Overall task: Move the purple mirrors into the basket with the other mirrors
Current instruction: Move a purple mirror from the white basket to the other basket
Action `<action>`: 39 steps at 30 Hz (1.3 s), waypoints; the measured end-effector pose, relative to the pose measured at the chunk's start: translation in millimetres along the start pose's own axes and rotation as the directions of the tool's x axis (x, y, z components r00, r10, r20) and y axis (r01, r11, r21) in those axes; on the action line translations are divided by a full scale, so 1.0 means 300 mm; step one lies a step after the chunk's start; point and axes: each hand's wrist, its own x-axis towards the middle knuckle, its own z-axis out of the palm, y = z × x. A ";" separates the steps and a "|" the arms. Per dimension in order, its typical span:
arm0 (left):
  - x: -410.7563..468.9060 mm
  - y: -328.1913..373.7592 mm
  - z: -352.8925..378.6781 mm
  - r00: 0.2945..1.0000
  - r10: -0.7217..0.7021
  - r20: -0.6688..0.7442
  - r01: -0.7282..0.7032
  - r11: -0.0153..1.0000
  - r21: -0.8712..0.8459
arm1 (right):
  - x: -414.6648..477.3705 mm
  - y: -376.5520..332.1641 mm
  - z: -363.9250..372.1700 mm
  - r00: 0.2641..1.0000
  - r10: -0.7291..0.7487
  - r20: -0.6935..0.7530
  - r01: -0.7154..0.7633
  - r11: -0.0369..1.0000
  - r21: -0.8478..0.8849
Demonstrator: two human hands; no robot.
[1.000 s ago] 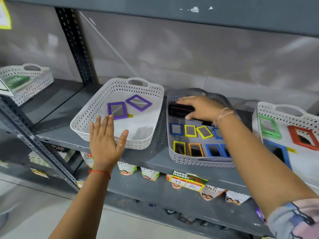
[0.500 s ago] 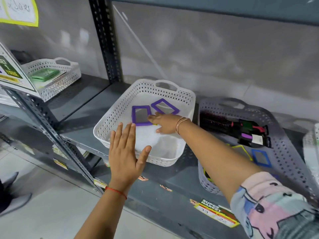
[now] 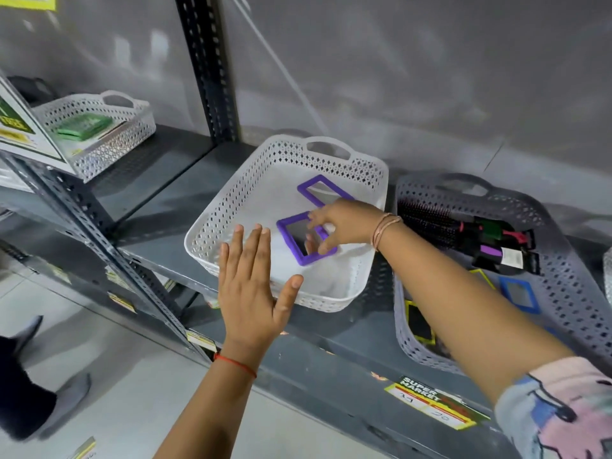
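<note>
A white perforated basket (image 3: pixel 231 207) on the grey shelf holds two purple-framed mirrors. My right hand (image 3: pixel 344 223) reaches into it and grips the nearer purple mirror (image 3: pixel 294 235) by its right edge, tilting it up off the basket floor. The second purple mirror (image 3: pixel 314 190) lies flat behind, partly hidden by my fingers. My left hand (image 3: pixel 255 286) hovers flat and open in front of the basket's near rim, holding nothing. To the right, a grey basket (image 3: pixel 563 260) holds small mirrors with blue (image 3: pixel 518 294) and yellow (image 3: pixel 419 323) frames, partly covered by my right arm.
Hairbrushes (image 3: pixel 463 233) lie at the back of the grey basket. Another white basket (image 3: pixel 99 127) with a green item sits on the left shelf. A black upright post (image 3: pixel 212 67) stands behind. Price labels (image 3: pixel 430 405) line the shelf's front edge.
My right hand moved from the hairbrush in the grey basket over to the white basket and has lifted the nearer purple mirror by its edge. The view shifted left.
</note>
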 end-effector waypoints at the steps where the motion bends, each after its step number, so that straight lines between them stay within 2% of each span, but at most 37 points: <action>1: 0.000 0.000 0.000 1.000 0.003 -0.002 -0.003 1.000 -0.001 | 0.012 0.000 -0.004 0.998 -0.012 0.062 0.014 1.000 -0.023; 3: 0.000 -0.001 -0.001 1.000 0.012 -0.007 -0.012 1.000 -0.001 | 0.038 -0.010 -0.008 0.984 -0.025 0.177 0.045 0.993 -0.110; 8: 0.001 0.003 -0.003 1.000 -0.010 0.010 0.010 1.000 0.009 | 0.108 -0.042 0.003 0.949 -0.002 0.314 0.079 0.969 -0.235; 15: -0.002 0.004 -0.010 1.000 -0.008 0.023 0.008 1.000 0.005 | 0.120 -0.037 0.001 0.949 0.007 0.315 0.045 0.986 -0.158; 22: 0.002 0.005 -0.016 0.998 -0.014 0.055 0.013 1.000 0.012 | 0.055 -0.025 -0.002 0.987 -0.007 0.162 0.013 0.999 -0.038; 25: -0.002 0.010 -0.025 0.997 -0.011 0.071 0.009 1.000 0.018 | -0.017 -0.026 -0.035 1.000 -0.011 0.013 0.011 0.999 0.035; 30: -0.011 0.070 -0.041 0.998 -0.014 0.067 0.013 1.000 0.009 | -0.191 0.010 -0.111 0.974 0.021 -0.227 -0.014 0.999 0.032; 35: -0.055 0.259 -0.020 0.982 0.160 0.101 -0.151 0.984 -0.097 | -0.390 0.083 -0.127 0.940 0.129 -0.315 -0.114 0.991 0.067; 39: -0.125 0.448 0.005 0.938 0.319 0.139 -0.285 0.933 -0.219 | -0.570 0.165 -0.121 0.906 0.243 -0.346 -0.222 0.970 0.099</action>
